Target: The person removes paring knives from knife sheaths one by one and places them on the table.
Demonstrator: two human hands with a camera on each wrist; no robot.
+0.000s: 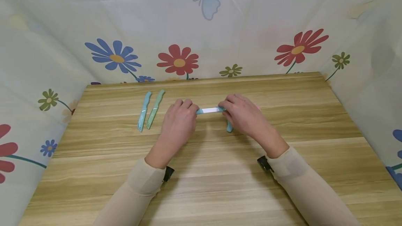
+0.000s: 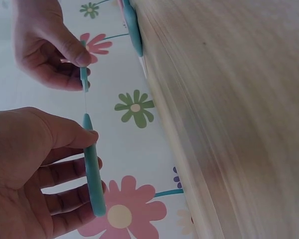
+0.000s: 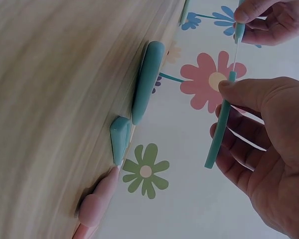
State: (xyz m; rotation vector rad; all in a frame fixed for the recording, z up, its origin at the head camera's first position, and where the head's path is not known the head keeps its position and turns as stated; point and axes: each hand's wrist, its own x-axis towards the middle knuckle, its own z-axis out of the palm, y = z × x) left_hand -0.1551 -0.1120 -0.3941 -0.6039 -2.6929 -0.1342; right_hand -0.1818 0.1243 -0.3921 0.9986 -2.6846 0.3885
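Observation:
My left hand (image 1: 179,121) grips the blue-green handle (image 2: 93,174) of a small knife between thumb and fingers. Its white blade (image 1: 209,110) shows bare between the two hands. In my right hand (image 1: 243,114) is the slim blue-green sheath (image 3: 220,127), pinched by thumb and fingertips. The sheath covers the tip end of the blade. Both hands hold the knife level above the table, as the head view shows. Below the right hand lies another blue-green knife handle (image 1: 229,126), mostly hidden from above; the right wrist view shows this handle (image 3: 148,82) more fully.
On the wooden table (image 1: 207,184), a blue sheathed knife (image 1: 144,111) and a green sheathed knife (image 1: 155,109) lie side by side at the left. A blue-green piece (image 3: 119,139) and a pink knife (image 3: 98,199) lie near the right hand. Flowered cloth (image 1: 251,16) hangs behind.

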